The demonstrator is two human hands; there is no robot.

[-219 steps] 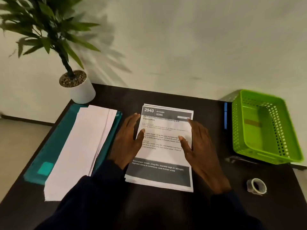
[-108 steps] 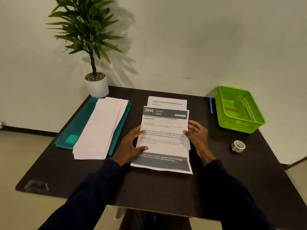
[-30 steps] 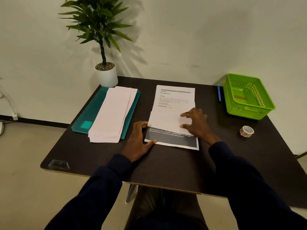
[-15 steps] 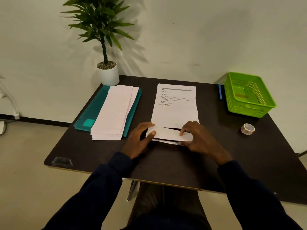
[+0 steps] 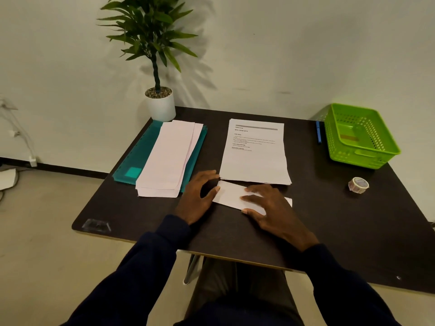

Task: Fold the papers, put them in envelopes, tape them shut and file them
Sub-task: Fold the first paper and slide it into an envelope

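Dark counter [image 5: 329,231]: folded paper [image 5: 229,195] pressed under right grip [image 5: 270,208], fingers straight; left grip [image 5: 196,196] relaxed, seemingly touching its edge.

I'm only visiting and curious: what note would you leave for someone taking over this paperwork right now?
Left hand: open, thumb touching the left edge of the folded paper.
Right hand: flat, pressing on it.
Printed paper stack lies just behind; envelopes sit on the teal folder, left; tape roll and green basket, right.
Done: one sheet folded.
Left: envelope it, tape, file, then the remaining stack.
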